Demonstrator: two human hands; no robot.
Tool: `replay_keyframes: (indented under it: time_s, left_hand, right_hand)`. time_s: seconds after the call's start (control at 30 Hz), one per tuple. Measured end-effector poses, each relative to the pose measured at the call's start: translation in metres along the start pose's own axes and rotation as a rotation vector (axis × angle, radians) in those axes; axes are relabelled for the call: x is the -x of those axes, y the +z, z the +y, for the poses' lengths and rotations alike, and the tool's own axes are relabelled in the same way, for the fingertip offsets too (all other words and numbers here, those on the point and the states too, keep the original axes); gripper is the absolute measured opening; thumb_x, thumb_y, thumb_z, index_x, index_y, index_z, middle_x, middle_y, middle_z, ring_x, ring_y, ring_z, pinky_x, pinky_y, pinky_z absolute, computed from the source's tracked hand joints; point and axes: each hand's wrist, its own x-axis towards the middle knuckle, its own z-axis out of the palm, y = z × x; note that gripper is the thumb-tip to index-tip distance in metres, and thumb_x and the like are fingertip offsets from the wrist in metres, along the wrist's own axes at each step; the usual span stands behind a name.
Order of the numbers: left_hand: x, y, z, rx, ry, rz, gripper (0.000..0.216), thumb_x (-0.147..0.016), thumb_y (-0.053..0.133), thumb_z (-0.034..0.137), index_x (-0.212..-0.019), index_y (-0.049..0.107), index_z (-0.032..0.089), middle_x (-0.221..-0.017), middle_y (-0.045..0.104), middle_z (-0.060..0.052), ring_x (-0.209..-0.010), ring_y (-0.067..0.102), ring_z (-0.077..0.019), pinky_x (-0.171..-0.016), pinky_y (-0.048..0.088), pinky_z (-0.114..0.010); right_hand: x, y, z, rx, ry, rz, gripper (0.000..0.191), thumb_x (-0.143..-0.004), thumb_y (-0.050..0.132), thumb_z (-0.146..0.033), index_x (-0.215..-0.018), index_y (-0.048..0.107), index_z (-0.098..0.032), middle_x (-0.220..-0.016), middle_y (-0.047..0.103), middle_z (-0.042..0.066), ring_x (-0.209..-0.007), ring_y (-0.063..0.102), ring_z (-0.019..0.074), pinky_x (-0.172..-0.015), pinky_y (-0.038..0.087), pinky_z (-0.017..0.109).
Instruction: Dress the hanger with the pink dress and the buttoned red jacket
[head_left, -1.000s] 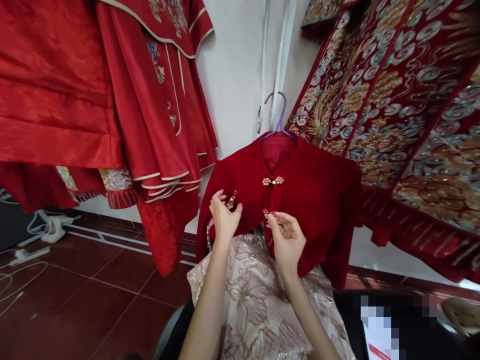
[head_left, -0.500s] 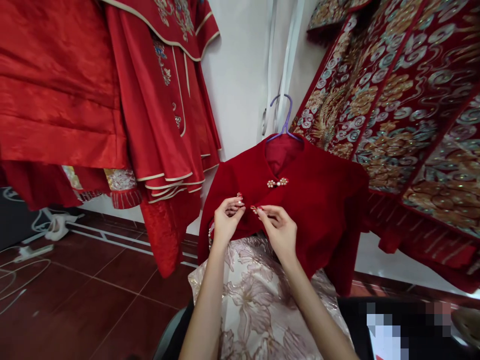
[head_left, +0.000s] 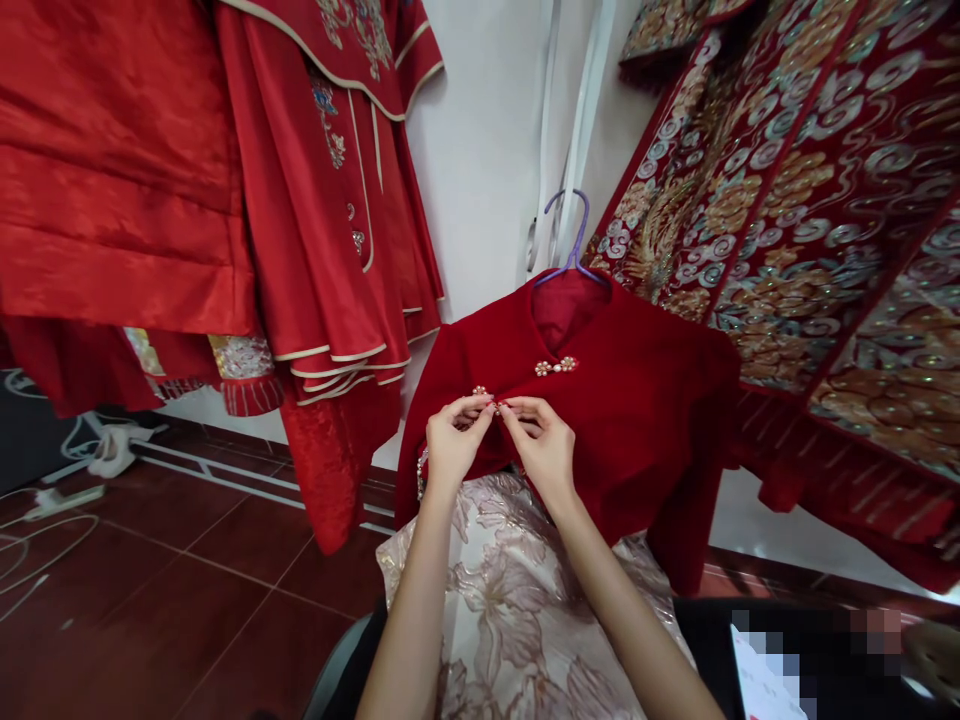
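Observation:
A dark red velvet jacket (head_left: 622, 400) hangs in front of me from a purple hanger (head_left: 576, 235). Below its collar, a pearl flower clasp (head_left: 556, 367) is joined across the overlap. Lower on the front, my left hand (head_left: 454, 445) pinches one half of a second beaded clasp (head_left: 496, 408); its flower end (head_left: 480, 391) shows above the fingers. My right hand (head_left: 544, 450) pinches the other half, its fingertips meeting those of the left. Fingers cover most of this clasp, so whether its halves are linked cannot be seen. A pearl strand (head_left: 421, 472) hangs at the jacket's left edge.
Pale flower-patterned fabric (head_left: 495, 600) lies under my forearms. Red garments (head_left: 330, 220) hang at left, an embroidered one (head_left: 795, 220) at right. A white rack bar (head_left: 217, 475) and cables (head_left: 56, 530) are near the tiled floor. A phone (head_left: 761, 670) lies lower right.
My right hand has moved left with its clasp half, closing the gap to my left hand. The left hand has stayed nearly in place.

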Motion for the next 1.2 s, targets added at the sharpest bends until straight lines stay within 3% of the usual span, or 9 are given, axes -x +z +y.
replay_keyframes:
  time_s: [0.2,0.43,0.67,0.83,0.97,1.03,1.2]
  left_hand:
    - [0.001,-0.003,0.003,-0.131,0.060,0.015,0.018,-0.075,0.069,0.025,-0.091,0.076,0.020,-0.089,0.074,-0.007,-0.072,0.065,-0.0166,-0.071,0.051,-0.028]
    - [0.001,-0.004,0.009,-0.292,0.136,0.014,0.014,-0.078,0.067,0.022,-0.088,0.076,0.025,-0.089,0.074,-0.005,-0.083,0.064,-0.0211,-0.082,0.050,-0.035]
    - [-0.002,-0.008,0.005,-0.285,0.102,-0.049,0.013,-0.078,0.066,0.023,-0.087,0.075,0.024,-0.089,0.074,-0.005,-0.080,0.066,-0.0194,-0.077,0.051,-0.032]
    - [-0.006,-0.022,-0.003,-0.210,-0.032,-0.126,0.020,-0.077,0.064,0.022,-0.096,0.071,0.020,-0.086,0.074,-0.007,-0.073,0.068,-0.0182,-0.068,0.053,-0.029]
    - [-0.004,-0.040,0.002,-0.424,-0.143,-0.171,0.009,-0.074,0.064,0.020,-0.074,0.073,0.021,-0.074,0.073,-0.006,-0.071,0.069,-0.0201,-0.069,0.052,-0.029]
    - [-0.002,-0.044,0.007,-0.537,-0.186,-0.209,0.010,-0.071,0.065,0.017,-0.075,0.074,0.022,-0.077,0.074,-0.005,-0.074,0.069,-0.0201,-0.072,0.052,-0.028]
    - [0.002,-0.040,0.009,-0.726,-0.265,-0.337,0.026,-0.070,0.063,0.011,-0.094,0.070,0.019,-0.094,0.073,-0.004,-0.081,0.067,-0.0157,-0.076,0.050,-0.024]
  right_hand:
    - [-0.003,0.004,0.002,0.036,-0.027,0.017,0.026,-0.082,0.063,-0.041,-0.091,0.064,-0.018,-0.088,0.067,0.005,-0.079,0.064,0.0148,-0.072,0.059,0.029]
    - [-0.004,0.005,0.006,0.077,-0.056,0.025,0.026,-0.083,0.061,-0.042,-0.090,0.065,-0.018,-0.087,0.066,0.005,-0.077,0.063,0.0147,-0.071,0.059,0.029]
    - [-0.011,0.004,0.001,0.129,-0.064,-0.032,0.022,-0.083,0.060,-0.039,-0.089,0.064,-0.018,-0.084,0.066,0.005,-0.075,0.063,0.0148,-0.068,0.058,0.028]
    - [-0.009,-0.032,0.004,0.146,0.048,-0.261,0.026,-0.082,0.062,-0.039,-0.099,0.065,-0.020,-0.093,0.070,0.005,-0.081,0.067,0.0169,-0.071,0.058,0.030]
    - [0.019,-0.077,0.027,0.176,0.204,-0.272,0.027,-0.083,0.060,-0.042,-0.096,0.065,-0.019,-0.090,0.070,0.006,-0.074,0.067,0.0172,-0.066,0.057,0.031]
    - [0.034,-0.091,0.039,0.254,0.235,-0.323,0.025,-0.083,0.059,-0.041,-0.092,0.065,-0.018,-0.087,0.070,0.006,-0.072,0.066,0.0169,-0.065,0.056,0.030]
    - [0.056,-0.087,0.055,0.323,0.252,-0.346,0.030,-0.085,0.057,-0.039,-0.107,0.059,-0.018,-0.091,0.066,0.007,-0.079,0.065,0.0172,-0.064,0.056,0.028]
